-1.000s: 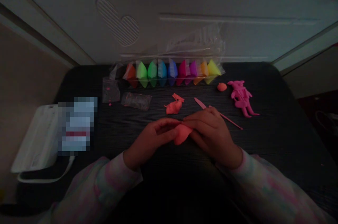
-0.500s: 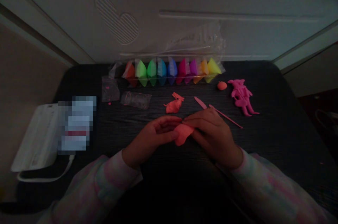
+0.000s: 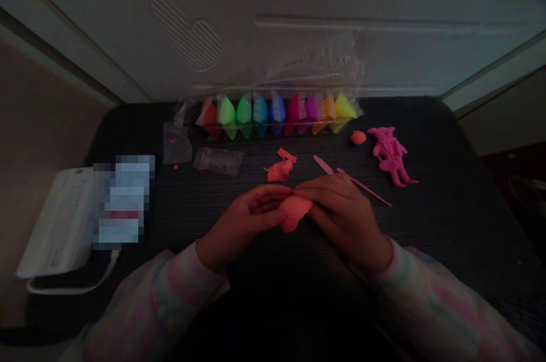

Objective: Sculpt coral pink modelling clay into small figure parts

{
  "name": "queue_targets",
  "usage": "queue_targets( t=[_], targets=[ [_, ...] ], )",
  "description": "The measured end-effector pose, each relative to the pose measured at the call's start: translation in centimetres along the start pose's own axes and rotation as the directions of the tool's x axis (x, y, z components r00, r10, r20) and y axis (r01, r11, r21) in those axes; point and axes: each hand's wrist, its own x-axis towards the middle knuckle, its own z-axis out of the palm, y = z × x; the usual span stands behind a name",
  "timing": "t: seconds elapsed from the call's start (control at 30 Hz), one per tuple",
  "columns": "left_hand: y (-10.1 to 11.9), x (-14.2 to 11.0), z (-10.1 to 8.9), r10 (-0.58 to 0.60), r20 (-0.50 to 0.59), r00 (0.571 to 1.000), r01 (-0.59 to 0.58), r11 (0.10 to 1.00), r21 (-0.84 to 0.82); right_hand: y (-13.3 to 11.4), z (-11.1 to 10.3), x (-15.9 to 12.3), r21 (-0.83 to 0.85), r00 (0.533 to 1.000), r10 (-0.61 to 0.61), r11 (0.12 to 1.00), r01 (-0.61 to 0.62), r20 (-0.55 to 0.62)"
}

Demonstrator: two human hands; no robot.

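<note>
Between my two hands is a flattened lump of coral-pink modelling clay [image 3: 295,213]. My left hand [image 3: 249,217] grips its left edge, thumb in front and fingers behind. From the other side my right hand [image 3: 343,211] pinches the top and right edge; part of its thumb is tucked under and hidden. Just beyond the hands lies a crumpled, torn piece of the same coral clay [image 3: 280,170]. Close to my right hand's knuckles are a pink clay knife [image 3: 323,165] and a thin pink stick tool [image 3: 369,190], both partly covered by the hand.
Along the back of the dark table [image 3: 179,208] stretches a clear bag with several colored clay packs [image 3: 278,115]. At right are a small coral ball [image 3: 358,137] and a pink clay figure [image 3: 391,157]. Clear wrappers [image 3: 219,161], a phone [image 3: 125,200] and a white cabled device [image 3: 57,220] lie left.
The coral clay between my hands has shifted slightly and its lower outline looks rounder. Both hands keep nearly the same grip, and the things on the table have stayed put.
</note>
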Motion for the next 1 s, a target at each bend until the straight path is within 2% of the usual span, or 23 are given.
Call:
queue_targets(
  t=[0.13,0.27,0.37,0.53,0.77,1.0],
  targets=[
    [0.13,0.04,0.15,-0.002,-0.02,1.0,0.002,1.0,-0.001,0.05,-0.07,0.01,-0.056,0.999,-0.052,0.997,0.052,0.005],
    [0.07,0.18,0.04,0.013,-0.06,0.998,-0.003,0.986,0.169,-0.1,-0.11,-0.09,-0.172,0.987,-0.16,0.972,0.16,0.014],
    [-0.02,0.17,-0.2,-0.027,-0.029,0.999,0.033,0.971,0.235,-0.23,-0.08,-0.14,-0.176,0.978,-0.208,0.963,0.203,-0.011],
    [-0.17,0.06,-0.44,-0.025,0.023,0.999,0.022,0.988,0.152,-0.23,-0.07,-0.07,-0.115,0.992,-0.127,0.985,0.127,0.006],
    [-0.19,-0.04,-0.39,-0.04,0.037,0.999,0.036,0.993,0.109,-0.3,-0.47,-0.07,-0.12,0.988,-0.153,0.981,0.153,0.008],
    [-0.3,0.01,-0.49,-0.024,0.084,0.996,0.023,1.0,0.013,-0.1,-0.21,-0.01,-0.064,0.996,-0.084,0.994,0.085,0.024]
  ],
)
